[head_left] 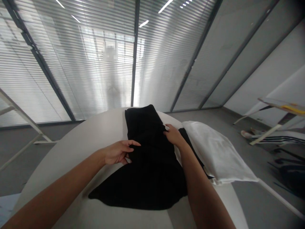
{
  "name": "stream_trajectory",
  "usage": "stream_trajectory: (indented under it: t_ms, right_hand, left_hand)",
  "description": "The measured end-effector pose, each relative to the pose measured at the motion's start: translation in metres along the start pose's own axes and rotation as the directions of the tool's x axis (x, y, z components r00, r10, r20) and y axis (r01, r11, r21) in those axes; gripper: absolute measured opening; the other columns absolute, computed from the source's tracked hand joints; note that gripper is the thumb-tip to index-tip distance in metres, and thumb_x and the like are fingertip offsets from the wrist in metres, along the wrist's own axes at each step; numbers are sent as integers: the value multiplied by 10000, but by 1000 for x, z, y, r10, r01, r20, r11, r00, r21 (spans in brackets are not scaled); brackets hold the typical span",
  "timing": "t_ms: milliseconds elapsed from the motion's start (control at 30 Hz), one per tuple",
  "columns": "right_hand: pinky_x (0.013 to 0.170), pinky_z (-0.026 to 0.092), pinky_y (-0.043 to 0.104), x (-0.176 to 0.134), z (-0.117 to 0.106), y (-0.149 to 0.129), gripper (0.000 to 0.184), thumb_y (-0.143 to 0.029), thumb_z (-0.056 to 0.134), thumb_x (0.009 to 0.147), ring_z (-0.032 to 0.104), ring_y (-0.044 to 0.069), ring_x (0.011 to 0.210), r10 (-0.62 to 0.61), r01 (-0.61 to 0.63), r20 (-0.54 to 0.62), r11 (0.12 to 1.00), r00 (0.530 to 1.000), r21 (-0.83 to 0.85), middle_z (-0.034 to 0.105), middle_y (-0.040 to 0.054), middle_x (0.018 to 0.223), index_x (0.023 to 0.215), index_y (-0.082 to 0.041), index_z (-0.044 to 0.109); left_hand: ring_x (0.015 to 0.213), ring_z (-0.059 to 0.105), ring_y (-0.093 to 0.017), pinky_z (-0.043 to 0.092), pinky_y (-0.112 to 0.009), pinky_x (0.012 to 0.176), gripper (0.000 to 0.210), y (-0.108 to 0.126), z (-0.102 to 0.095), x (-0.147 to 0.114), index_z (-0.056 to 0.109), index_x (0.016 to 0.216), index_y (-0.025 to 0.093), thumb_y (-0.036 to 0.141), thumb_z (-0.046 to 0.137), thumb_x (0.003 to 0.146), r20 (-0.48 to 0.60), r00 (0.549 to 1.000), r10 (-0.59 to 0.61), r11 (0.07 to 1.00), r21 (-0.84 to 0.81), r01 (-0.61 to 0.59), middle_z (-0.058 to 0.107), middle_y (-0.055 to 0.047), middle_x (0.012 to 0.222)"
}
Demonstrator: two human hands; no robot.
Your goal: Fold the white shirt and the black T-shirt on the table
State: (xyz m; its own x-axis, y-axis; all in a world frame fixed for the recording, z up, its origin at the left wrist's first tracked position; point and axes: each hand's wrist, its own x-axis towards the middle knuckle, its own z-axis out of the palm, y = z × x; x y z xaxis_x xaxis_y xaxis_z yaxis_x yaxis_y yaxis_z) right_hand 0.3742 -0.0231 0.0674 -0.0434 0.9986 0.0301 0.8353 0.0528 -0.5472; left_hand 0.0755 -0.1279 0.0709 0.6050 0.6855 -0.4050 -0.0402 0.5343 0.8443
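A black garment lies spread on the round white table, narrower at the far end and flaring wide toward me. At its left edge is my left hand, fingers apart, with the index finger reaching over the cloth and the thumb side close to the edge. My right hand is closed at the garment's right edge, fingers bent onto the fabric. A small white piece, perhaps a tag, shows by those fingertips. What kind of garment it is I cannot tell.
Folded white cloth lies at the table's right side, over more black fabric. Glass panels with blinds stand beyond the table. White metal legs are at left. Another table and a striped item are at right.
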Motion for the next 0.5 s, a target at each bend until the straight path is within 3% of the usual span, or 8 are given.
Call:
stream_trajectory:
  t_ms: [100, 233, 300, 367, 500]
  right_hand:
    - [790, 539, 393, -11, -14, -2, 514, -256, 642, 801, 674, 270, 897, 116, -131, 168, 988, 979, 81, 690, 139, 1069, 1298, -169, 549]
    - [480, 526, 369, -31, -25, -7, 721, -308, 782, 655, 630, 225, 537, 209, -297, 483, 948, 850, 112, 690, 59, 775, 1325, -277, 518]
    - [430, 503, 328, -36, -25, -9, 829, -249, 820, 580, 610, 204, 514, 187, -303, 524, 942, 831, 145, 681, 42, 762, 1342, -295, 496]
    - [423, 493, 294, -37, -20, -10, 885, -181, 816, 538, 610, 193, 546, 132, -277, 522, 938, 842, 210, 687, 44, 822, 1350, -297, 483]
    - [520, 524, 309, -34, -5, -14, 875, -87, 703, 580, 640, 217, 657, 11, -96, 473, 983, 881, 156, 693, 96, 983, 1399, -223, 424]
  left_hand:
    - [550, 598, -112, 507, -249, 500, 455, -5, 0, 6, 535, 1156, 223, 267, 687, 729, -32, 993, -117, 991, 66, 119, 596, -4, 820]
    - [439, 506, -98, 356, -187, 400, 401, -4, -5, 6, 568, 1116, 235, 235, 613, 718, -132, 973, -188, 931, 291, 219, 505, 44, 617]
    - [423, 475, -100, 309, -188, 389, 378, -1, -6, 5, 590, 1099, 236, 234, 570, 722, -178, 974, -143, 885, 417, 206, 478, 45, 578]
    - [415, 447, -98, 292, -196, 391, 374, 0, -7, 4, 607, 1090, 234, 241, 542, 721, -209, 974, -86, 838, 513, 184, 472, 42, 572]
    - [416, 422, -108, 316, -225, 417, 376, -6, -12, 8, 633, 1082, 222, 259, 510, 729, -227, 974, 7, 781, 610, 136, 486, 36, 567]
